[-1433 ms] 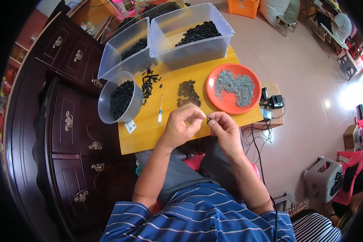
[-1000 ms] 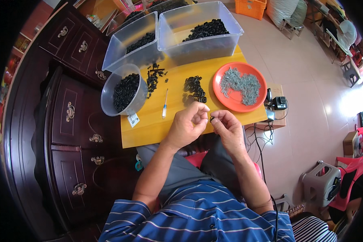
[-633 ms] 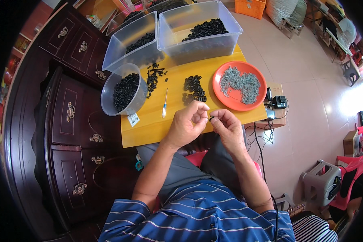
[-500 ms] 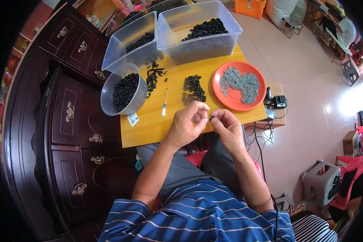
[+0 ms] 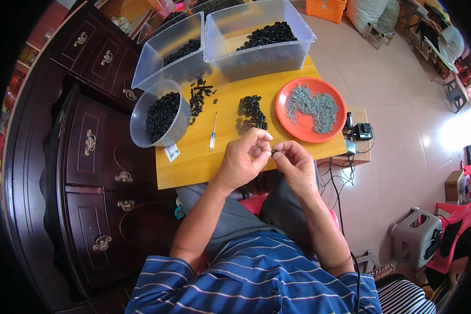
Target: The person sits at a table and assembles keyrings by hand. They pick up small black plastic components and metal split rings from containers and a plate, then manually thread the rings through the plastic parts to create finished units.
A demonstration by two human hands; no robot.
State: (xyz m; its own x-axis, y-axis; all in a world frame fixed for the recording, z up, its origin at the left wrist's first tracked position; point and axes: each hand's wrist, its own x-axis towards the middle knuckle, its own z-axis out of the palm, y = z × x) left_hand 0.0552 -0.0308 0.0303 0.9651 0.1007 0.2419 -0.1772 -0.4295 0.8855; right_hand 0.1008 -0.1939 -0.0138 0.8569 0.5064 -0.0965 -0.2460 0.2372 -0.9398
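Over the front edge of the yellow table, my left hand [image 5: 243, 159] and my right hand [image 5: 296, 166] meet fingertip to fingertip. A small black part [image 5: 273, 152] is pinched in my right hand. The fingers of my left hand are curled with thumb and forefinger at that part; whether they grip anything is hidden. Just beyond my hands lies a loose pile of small black parts [image 5: 251, 111]. To the right of it, a red plate [image 5: 336, 135] carries many small grey metal pieces [image 5: 319, 107], apparently screws. A thin screwdriver [image 5: 213, 137] lies left of my hands.
A round clear tub [image 5: 182, 125] of black parts stands at the table's left, near scattered black bits [image 5: 197, 99]. Two clear bins [image 5: 261, 65] with black parts stand at the back. A dark cabinet [image 5: 89, 199] borders the left; cables [image 5: 336, 178] hang at the right.
The hands stay almost in place, with only a slight shift of the fingertips around the small black part. The rest of the table looks the same.
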